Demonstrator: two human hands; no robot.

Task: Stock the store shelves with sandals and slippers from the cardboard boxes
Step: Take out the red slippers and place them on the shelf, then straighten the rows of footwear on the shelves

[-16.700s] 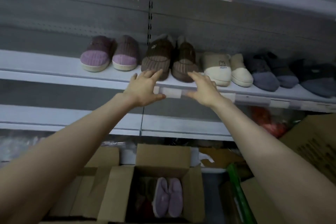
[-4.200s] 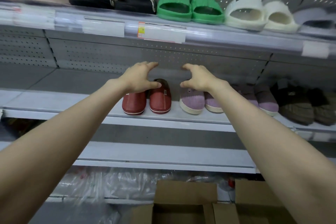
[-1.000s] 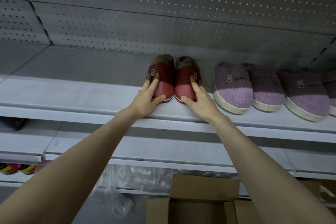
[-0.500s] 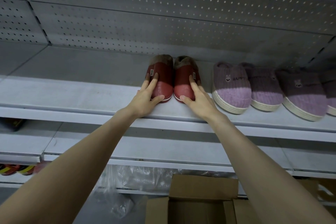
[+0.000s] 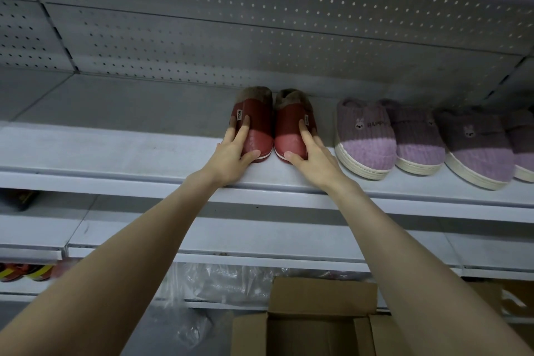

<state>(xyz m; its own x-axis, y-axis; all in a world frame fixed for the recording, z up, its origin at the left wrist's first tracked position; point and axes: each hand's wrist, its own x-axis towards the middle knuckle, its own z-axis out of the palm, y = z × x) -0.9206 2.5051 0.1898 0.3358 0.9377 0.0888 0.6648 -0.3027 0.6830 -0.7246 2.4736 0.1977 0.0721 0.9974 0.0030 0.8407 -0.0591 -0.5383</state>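
Grip: left hand point(image 5: 231, 157) lies flat on the left red slipper point(image 5: 260, 124), fingers straight along its upper and thumb against the toe. The right hand point(image 5: 313, 157) rests the same way on the right red slipper point(image 5: 290, 127).

Item: pair of red slippers with brown fleece lining, side by side at frame centre, toes toward the front edge of the grey shelf point(image 5: 115, 150).

Adjacent: row of purple knitted slippers point(image 5: 365, 139) to the right on the same shelf, near the red pair but apart from it.

Behind: perforated back panel point(image 5: 260, 32).

Below: open cardboard box point(image 5: 320, 298) at lower centre, with clear plastic wrap point(image 5: 225, 283) to its left.
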